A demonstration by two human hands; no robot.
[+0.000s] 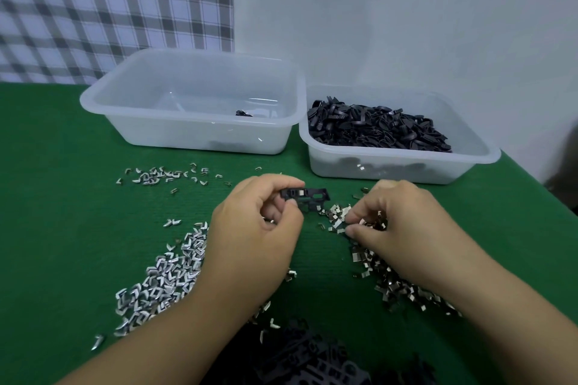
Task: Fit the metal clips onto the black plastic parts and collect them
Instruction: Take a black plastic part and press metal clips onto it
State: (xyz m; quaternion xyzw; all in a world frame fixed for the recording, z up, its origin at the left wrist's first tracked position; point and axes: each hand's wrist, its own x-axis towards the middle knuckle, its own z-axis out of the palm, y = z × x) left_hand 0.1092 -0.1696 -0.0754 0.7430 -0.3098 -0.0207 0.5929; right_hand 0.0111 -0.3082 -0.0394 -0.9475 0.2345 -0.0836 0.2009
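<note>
My left hand (pixel 256 228) pinches a black plastic part (pixel 308 195) by its left end, a little above the green table; a small metal clip sits on the part's top edge. My right hand (pixel 394 222) has its fingertips curled down into a pile of metal clips (pixel 336 217) just right of the part; whether a clip is pinched between them I cannot make out. More loose clips (pixel 165 278) lie heaped left of my left forearm. A heap of black plastic parts (pixel 309 356) lies at the table's near edge.
A clear tub (pixel 106 94) at the back left holds one dark piece (pixel 243 113). A second clear tub (pixel 478 162) at the back right is full of black plastic parts (pixel 375 130). Scattered clips (pixel 156 176) lie before the left tub. A wall and checked curtain stand behind.
</note>
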